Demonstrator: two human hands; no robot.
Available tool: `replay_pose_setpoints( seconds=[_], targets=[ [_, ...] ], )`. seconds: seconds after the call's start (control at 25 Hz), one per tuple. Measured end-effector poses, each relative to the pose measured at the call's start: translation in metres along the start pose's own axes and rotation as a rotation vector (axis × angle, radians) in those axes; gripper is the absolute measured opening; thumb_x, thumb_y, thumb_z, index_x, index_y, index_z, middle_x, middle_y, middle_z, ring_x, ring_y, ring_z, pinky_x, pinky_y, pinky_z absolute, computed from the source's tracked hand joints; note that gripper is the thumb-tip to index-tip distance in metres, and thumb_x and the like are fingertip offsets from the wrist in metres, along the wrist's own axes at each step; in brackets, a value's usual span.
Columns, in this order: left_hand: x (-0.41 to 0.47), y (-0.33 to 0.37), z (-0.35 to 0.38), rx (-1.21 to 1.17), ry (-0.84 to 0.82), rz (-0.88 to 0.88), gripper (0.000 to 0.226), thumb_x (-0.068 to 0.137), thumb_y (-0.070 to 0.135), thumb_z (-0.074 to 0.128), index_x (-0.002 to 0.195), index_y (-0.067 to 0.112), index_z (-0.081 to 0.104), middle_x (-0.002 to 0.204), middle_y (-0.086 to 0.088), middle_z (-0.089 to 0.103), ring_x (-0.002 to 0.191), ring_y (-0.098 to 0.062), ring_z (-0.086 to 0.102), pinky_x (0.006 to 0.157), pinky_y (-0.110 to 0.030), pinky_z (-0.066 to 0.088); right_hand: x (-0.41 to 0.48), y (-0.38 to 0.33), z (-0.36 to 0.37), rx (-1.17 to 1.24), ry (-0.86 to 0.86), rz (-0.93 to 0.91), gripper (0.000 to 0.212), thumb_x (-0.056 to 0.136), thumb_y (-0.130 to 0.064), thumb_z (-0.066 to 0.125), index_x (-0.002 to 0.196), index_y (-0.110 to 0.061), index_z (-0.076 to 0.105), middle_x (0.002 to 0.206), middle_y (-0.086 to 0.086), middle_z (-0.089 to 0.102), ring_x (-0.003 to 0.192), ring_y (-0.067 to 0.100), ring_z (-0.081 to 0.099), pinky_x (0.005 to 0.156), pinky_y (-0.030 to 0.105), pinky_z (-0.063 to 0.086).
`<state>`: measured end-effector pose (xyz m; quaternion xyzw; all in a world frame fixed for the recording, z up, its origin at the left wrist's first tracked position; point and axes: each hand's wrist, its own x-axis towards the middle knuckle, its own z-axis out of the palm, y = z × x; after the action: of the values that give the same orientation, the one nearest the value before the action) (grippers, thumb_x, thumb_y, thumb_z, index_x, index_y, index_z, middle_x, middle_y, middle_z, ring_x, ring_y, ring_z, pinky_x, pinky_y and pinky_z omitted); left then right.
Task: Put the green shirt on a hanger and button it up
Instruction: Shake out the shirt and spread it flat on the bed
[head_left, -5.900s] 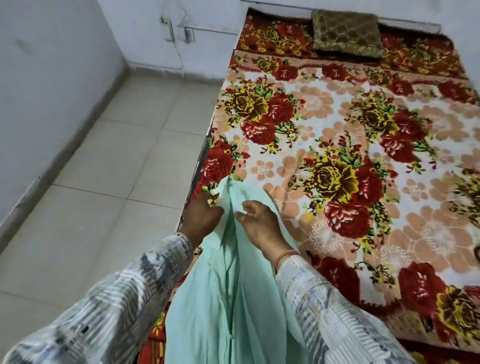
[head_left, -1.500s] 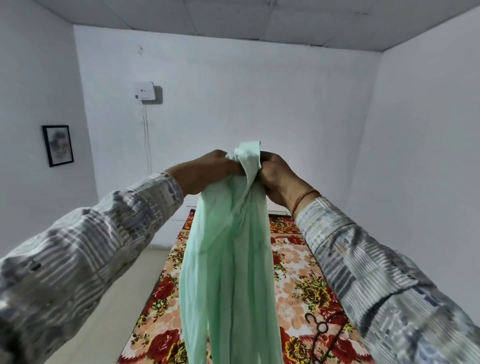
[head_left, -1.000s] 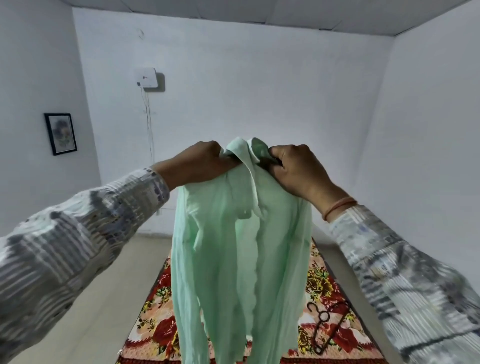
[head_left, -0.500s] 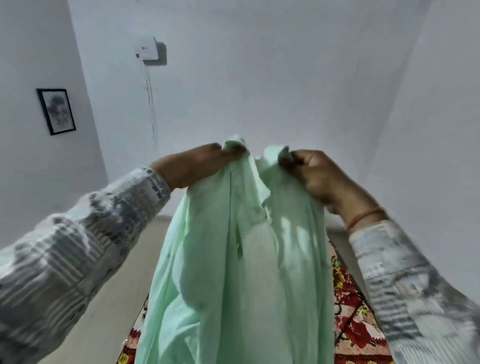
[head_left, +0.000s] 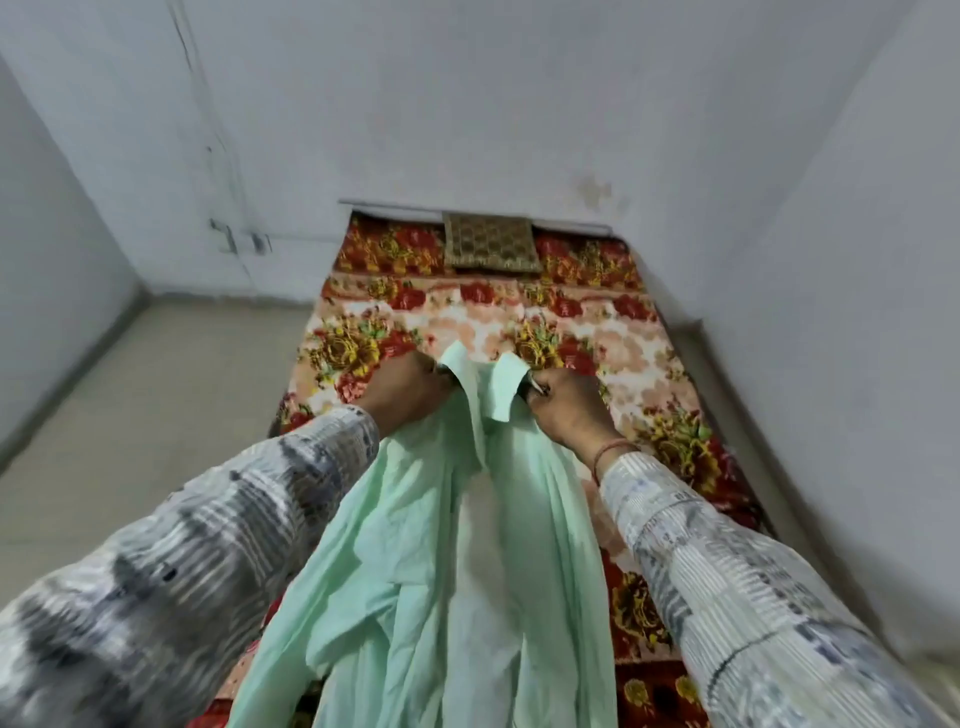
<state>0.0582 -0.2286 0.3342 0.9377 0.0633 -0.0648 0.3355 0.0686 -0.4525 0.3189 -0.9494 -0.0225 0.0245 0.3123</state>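
Observation:
The pale green shirt (head_left: 441, 561) hangs spread between my two hands over the near half of the bed, front open, collar points sticking up. My left hand (head_left: 402, 392) grips the left side of the collar. My right hand (head_left: 566, 408) grips the right side of the collar; an orange thread sits on that wrist. The shirt's lower part drops out of the frame at the bottom. No hanger shows in this frame.
A bed with a red and yellow floral blanket (head_left: 597, 332) fills the middle, against the right wall. A brown patterned cushion (head_left: 491, 249) lies at its far end. Beige tiled floor (head_left: 156, 395) runs along the left of the bed.
The shirt was held high in front of the wall; now my hands have come down over the bed and apart, spreading the collar open. The view has tipped downward.

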Motion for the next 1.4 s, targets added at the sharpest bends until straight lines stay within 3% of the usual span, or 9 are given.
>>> replay_pose_setpoints(
  seconds=[0.16,0.28,0.44,0.56,0.68,0.84,1.08,1.24,1.4],
  targets=[
    [0.115,-0.074,0.087,0.086,-0.024,-0.020,0.019,0.095,0.023,0.071,0.090,0.005,0.077,0.091,-0.024,0.075,0.089,-0.043,0.072,0.067,-0.035,0.040,0.089,0.070,0.101,-0.068,-0.081,0.152,0.043,0.098,-0.034,0.067,0.058,-0.021,0.058,0.066,0.001,0.057,0.073,0.028,0.059,0.058,0.029,0.038],
    [0.175,-0.123,0.142,0.142,0.011,-0.029,0.024,0.093,0.027,0.070,0.083,0.006,0.077,0.089,-0.027,0.075,0.086,-0.046,0.072,0.065,-0.038,0.045,0.132,0.116,0.159,-0.083,-0.079,0.240,0.025,0.094,-0.036,0.071,0.084,-0.015,0.081,0.093,0.013,0.078,0.090,0.036,0.072,0.076,0.033,0.053],
    [0.224,-0.168,0.210,0.094,0.013,-0.059,0.025,0.096,0.023,0.066,0.082,0.006,0.077,0.086,-0.025,0.073,0.086,-0.046,0.070,0.065,-0.038,0.041,0.176,0.166,0.221,0.081,-0.025,0.375,0.020,0.092,-0.021,0.068,0.084,-0.005,0.078,0.087,0.016,0.078,0.088,0.036,0.075,0.083,0.041,0.063],
    [0.243,-0.189,0.255,-0.053,-0.006,-0.060,0.030,0.101,0.015,0.058,0.126,0.010,0.073,0.102,-0.019,0.076,0.101,-0.043,0.072,0.073,-0.039,0.048,0.201,0.192,0.259,0.322,-0.112,0.446,0.030,0.098,-0.018,0.063,0.127,-0.017,0.073,0.113,0.003,0.076,0.112,0.028,0.072,0.097,0.040,0.060],
    [0.225,-0.203,0.296,-0.079,-0.089,-0.016,0.084,0.098,0.004,0.058,0.171,0.018,0.021,0.094,-0.012,0.068,0.085,-0.034,0.067,0.068,-0.032,0.043,0.196,0.224,0.292,0.271,-0.176,0.363,0.071,0.092,-0.020,0.055,0.156,-0.044,0.038,0.146,0.001,0.064,0.131,0.026,0.062,0.108,0.045,0.056],
    [0.182,-0.203,0.344,-0.185,-0.026,-0.080,0.067,0.092,0.009,0.072,0.155,0.014,0.051,0.095,-0.011,0.077,0.090,-0.035,0.074,0.073,-0.032,0.051,0.132,0.250,0.293,0.059,-0.043,0.355,0.040,0.092,-0.014,0.070,0.132,-0.011,0.068,0.131,0.014,0.072,0.125,0.034,0.066,0.104,0.038,0.054],
    [0.147,-0.176,0.399,-0.449,-0.284,-0.510,0.055,0.060,0.044,0.096,0.095,0.015,0.065,0.087,-0.012,0.078,0.078,-0.032,0.079,0.071,-0.049,0.068,0.092,0.296,0.273,-0.050,-0.202,0.525,0.022,0.087,-0.037,0.075,0.084,-0.015,0.072,0.087,0.007,0.073,0.095,0.035,0.073,0.077,0.033,0.052],
    [0.144,-0.166,0.408,-0.776,-0.231,-0.733,0.025,0.076,0.006,0.087,0.096,-0.003,0.077,0.098,-0.032,0.078,0.089,-0.047,0.079,0.080,-0.064,0.066,0.114,0.319,0.243,0.067,-0.069,0.479,0.034,0.104,-0.033,0.063,0.130,-0.015,0.075,0.135,0.014,0.073,0.128,0.037,0.065,0.108,0.036,0.051],
    [0.142,-0.169,0.407,-0.939,-0.208,-0.774,0.016,0.099,0.002,0.069,0.113,-0.001,0.074,0.104,-0.024,0.079,0.090,-0.038,0.077,0.082,-0.052,0.068,0.149,0.347,0.221,-0.159,-0.152,0.220,0.034,0.105,-0.032,0.063,0.133,-0.018,0.074,0.139,0.013,0.071,0.129,0.037,0.064,0.107,0.039,0.050]
  ],
)
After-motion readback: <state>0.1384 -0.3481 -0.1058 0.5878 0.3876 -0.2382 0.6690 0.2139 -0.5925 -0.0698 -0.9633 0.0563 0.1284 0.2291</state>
